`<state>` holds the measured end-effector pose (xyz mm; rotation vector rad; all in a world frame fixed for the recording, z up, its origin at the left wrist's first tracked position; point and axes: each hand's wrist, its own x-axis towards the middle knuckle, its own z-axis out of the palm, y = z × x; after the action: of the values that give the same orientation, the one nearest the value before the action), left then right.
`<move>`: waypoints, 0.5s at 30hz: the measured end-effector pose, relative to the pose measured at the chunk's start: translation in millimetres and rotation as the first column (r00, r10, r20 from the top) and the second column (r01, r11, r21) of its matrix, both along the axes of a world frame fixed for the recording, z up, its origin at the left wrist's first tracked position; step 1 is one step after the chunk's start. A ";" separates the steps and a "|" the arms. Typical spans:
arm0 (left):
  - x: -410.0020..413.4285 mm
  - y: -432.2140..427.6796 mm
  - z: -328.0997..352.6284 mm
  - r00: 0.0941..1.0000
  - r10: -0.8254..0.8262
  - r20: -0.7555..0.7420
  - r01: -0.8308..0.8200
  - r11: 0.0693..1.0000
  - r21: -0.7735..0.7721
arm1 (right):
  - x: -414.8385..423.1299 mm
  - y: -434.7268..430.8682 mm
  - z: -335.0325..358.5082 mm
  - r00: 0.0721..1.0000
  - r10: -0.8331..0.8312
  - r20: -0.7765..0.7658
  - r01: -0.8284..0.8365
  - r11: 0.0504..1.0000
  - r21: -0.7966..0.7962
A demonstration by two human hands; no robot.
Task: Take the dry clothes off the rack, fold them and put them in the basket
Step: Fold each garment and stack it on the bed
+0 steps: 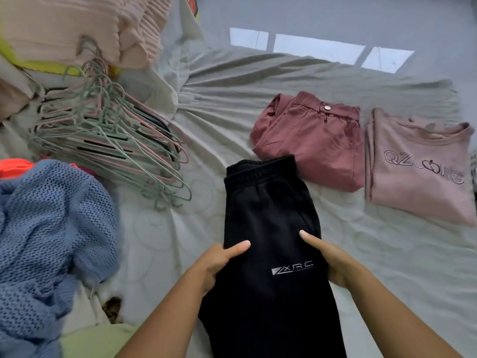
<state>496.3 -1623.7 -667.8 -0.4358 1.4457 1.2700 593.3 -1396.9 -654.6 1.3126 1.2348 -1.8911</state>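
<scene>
Both forearms reached forward, the left hand [219, 262] and right hand [333, 264] each at one side of the black trousers [268, 215]. Thumbs lay flat on top and the other fingers were tucked under the cloth, so each grip held a side edge. The trousers lay on the bed [180, 241], long axis running away from the person, waistband at the far end just beside the folded red trousers [309, 143], legs nearest the person
</scene>
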 end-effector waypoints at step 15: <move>-32.6 24.3 161.9 0.869 0.094 -0.485 -0.025 0.989 0.148 | -8.8 44.2 126.7 0.801 -0.012 -0.599 0.084 0.992 0.093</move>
<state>463.7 -1599.4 -506.0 -0.0576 1.7597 1.5971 584.5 -1352.6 -527.9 0.8061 1.6432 -2.4081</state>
